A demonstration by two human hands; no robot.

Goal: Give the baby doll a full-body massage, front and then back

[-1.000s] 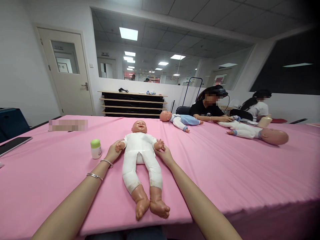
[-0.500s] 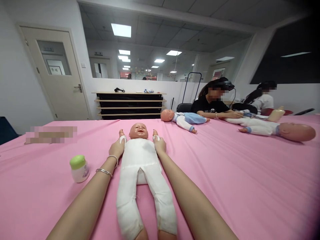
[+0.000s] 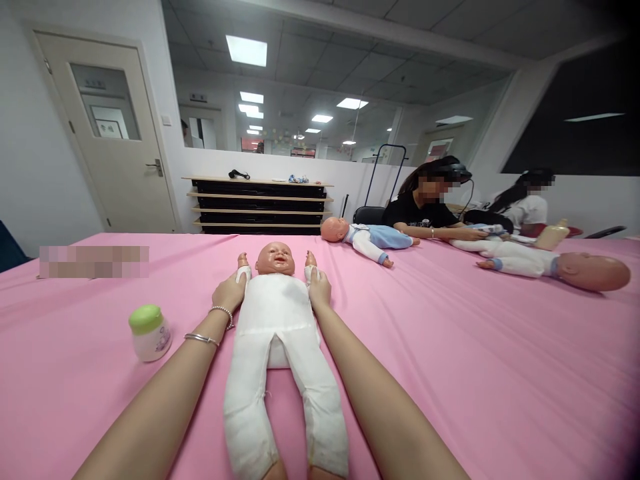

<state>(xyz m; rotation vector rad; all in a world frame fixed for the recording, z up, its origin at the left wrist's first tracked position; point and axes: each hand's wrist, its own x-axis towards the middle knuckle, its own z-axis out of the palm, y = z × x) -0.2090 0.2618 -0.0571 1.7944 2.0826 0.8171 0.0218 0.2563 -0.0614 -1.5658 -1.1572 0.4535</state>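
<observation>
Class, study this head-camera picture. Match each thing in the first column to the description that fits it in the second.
Things:
1. Small jar
2. Person's left hand
3. Doll between the arms
4. Doll farther along the table

Descriptions:
A. Wearing a blue and white outfit
B. Green lid
C. Plain white cloth body
D. Two bracelets on the arm behind it

Pairs: 1-B, 2-D, 3-C, 4-A
</observation>
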